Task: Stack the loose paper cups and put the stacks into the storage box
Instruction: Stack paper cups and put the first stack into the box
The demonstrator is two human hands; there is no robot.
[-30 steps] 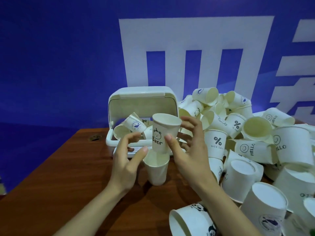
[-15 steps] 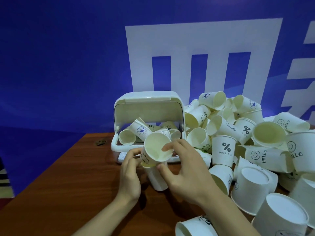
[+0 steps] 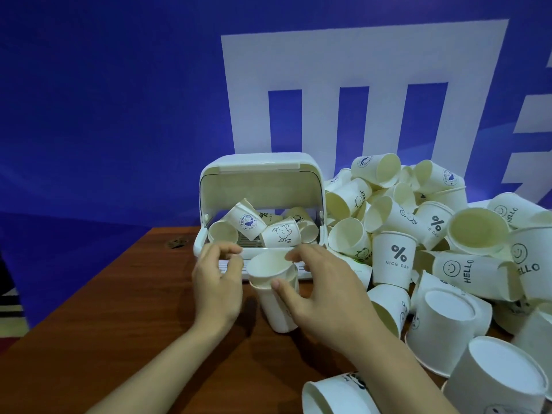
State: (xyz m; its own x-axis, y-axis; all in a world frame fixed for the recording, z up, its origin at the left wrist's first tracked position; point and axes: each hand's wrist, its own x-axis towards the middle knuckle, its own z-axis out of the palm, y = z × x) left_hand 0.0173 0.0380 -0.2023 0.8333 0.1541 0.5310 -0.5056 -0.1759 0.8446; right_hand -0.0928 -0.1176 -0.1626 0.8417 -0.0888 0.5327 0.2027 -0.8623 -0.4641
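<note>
Now nested in the lower cup (image 3: 279, 309), the top cup (image 3: 268, 268) tilts; right hand (image 3: 325, 294) pinches it; left hand (image 3: 218, 282) seemingly empty.

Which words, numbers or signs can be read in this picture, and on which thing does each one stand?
"% NICE DAY": upright cup.
"HELLO" with a smiley: lying cup.
"HELLO": cup at right edge.
"Hi" with a bear drawing: cup in the box.
Round whale badge on another boxed cup: too small to read surely.
Large white sign on the blue wall: cut off.
</note>
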